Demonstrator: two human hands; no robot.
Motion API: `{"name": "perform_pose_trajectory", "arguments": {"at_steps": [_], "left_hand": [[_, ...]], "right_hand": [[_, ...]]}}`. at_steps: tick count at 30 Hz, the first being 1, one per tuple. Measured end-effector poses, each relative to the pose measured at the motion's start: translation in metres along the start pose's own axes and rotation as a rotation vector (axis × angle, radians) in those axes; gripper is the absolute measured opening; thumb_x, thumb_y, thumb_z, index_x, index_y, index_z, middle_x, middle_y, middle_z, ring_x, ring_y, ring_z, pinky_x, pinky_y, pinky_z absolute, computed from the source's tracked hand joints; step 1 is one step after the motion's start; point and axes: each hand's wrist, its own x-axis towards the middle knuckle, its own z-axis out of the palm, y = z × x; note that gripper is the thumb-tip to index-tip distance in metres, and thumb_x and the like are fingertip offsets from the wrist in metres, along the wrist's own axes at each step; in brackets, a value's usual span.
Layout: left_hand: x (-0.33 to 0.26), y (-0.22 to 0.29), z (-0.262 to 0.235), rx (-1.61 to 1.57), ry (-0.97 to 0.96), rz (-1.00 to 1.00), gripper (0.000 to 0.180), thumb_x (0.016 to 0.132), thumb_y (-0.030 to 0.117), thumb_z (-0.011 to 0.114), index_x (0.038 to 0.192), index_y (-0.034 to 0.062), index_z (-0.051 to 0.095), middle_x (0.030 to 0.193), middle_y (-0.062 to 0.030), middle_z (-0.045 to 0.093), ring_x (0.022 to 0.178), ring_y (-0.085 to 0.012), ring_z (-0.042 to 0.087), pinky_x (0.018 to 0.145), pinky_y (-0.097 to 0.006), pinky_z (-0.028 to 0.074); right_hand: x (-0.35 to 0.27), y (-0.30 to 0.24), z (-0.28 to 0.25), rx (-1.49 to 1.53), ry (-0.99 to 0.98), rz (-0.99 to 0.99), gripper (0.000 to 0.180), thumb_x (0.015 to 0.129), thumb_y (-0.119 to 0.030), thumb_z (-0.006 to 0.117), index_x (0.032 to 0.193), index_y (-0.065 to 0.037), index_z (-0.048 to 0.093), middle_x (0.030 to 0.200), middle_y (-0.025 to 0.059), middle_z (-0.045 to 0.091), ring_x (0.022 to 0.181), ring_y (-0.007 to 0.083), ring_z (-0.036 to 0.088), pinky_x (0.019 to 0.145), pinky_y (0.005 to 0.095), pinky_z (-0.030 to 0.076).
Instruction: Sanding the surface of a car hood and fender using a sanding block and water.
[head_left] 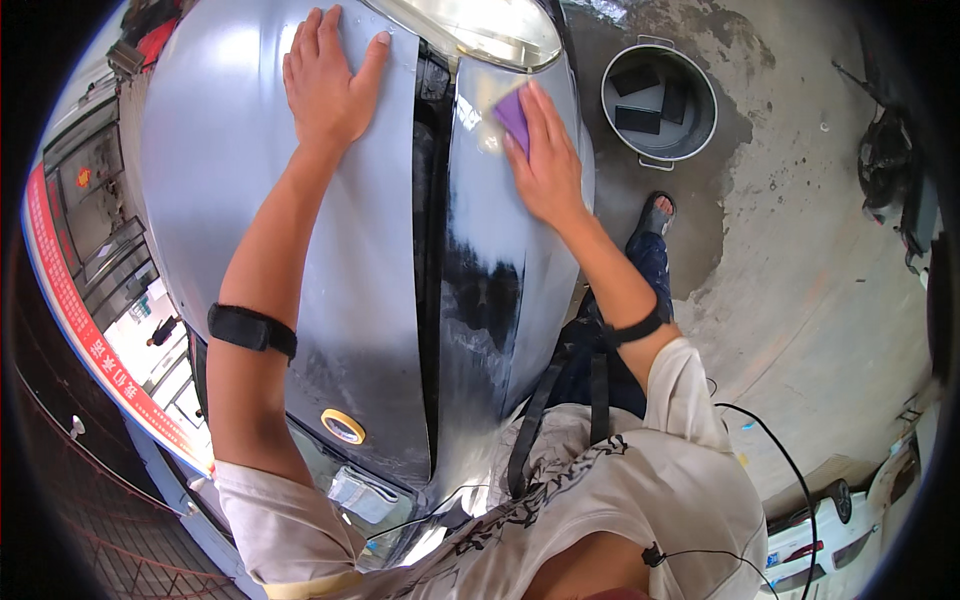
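Observation:
My left hand lies flat on a car's grey hood, fingers spread, holding nothing. My right hand presses a purple sanding sheet against the front fender. Its fingers are closed over the sheet, which partly hides beneath them. Around the sheet the surface is pale, yellowish and wet-looking; farther down, the fender shows worn black patches. Just beyond my right hand is the headlight. A dark gap runs between hood and fender.
A metal pot with two handles stands on the partly wet floor at the right, several dark blocks inside. A yellow tape roll rests near the windshield. My foot is beside the fender. A white car stands at the lower right.

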Motion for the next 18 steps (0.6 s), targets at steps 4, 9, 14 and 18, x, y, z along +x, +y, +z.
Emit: {"name": "perform_pose_trajectory", "arguments": {"at_steps": [4, 9, 14, 18], "left_hand": [[-0.004, 0.001, -0.002, 0.012, 0.011, -0.013, 0.071, 0.1, 0.058, 0.053, 0.152, 0.0095, 0.047, 0.159, -0.0174, 0.043, 0.149, -0.0358, 0.036, 0.123, -0.048, 0.024], [-0.001, 0.009, -0.001, 0.01, -0.002, -0.014, 0.072, 0.1, 0.057, 0.053, 0.152, 0.0087, 0.047, 0.159, -0.0171, 0.043, 0.149, -0.0357, 0.036, 0.123, -0.047, 0.025], [-0.003, 0.0, -0.007, 0.032, -0.024, -0.027, 0.07, 0.101, 0.054, 0.054, 0.152, 0.0075, 0.047, 0.16, -0.0172, 0.042, 0.149, -0.0354, 0.035, 0.123, -0.046, 0.024], [0.008, 0.002, -0.006, -0.033, -0.1, -0.052, 0.069, 0.1, 0.049, 0.059, 0.152, 0.0053, 0.046, 0.162, -0.0183, 0.039, 0.151, -0.0362, 0.032, 0.124, -0.047, 0.023]], "right_hand": [[-0.027, -0.011, -0.003, 0.003, -0.008, 0.008, 0.066, 0.093, -0.018, 0.067, 0.152, 0.001, 0.044, 0.158, 0.0211, 0.044, 0.145, 0.0409, 0.043, 0.118, 0.0482, 0.037], [-0.001, 0.001, -0.01, -0.044, 0.006, 0.0, 0.063, 0.094, -0.015, 0.064, 0.152, 0.0, 0.044, 0.159, 0.0187, 0.044, 0.144, 0.0371, 0.045, 0.118, 0.0462, 0.037], [-0.005, 0.031, -0.027, 0.363, -0.171, 0.107, 0.05, 0.102, -0.019, 0.057, 0.15, -0.006, 0.051, 0.148, 0.0185, 0.056, 0.137, 0.031, 0.054, 0.113, 0.0414, 0.042], [-0.037, 0.155, -0.049, 0.673, -0.252, 0.736, 0.05, 0.108, -0.031, 0.049, 0.149, -0.003, 0.05, 0.13, 0.0174, 0.069, 0.117, 0.0269, 0.067, 0.107, 0.0386, 0.047]]}}
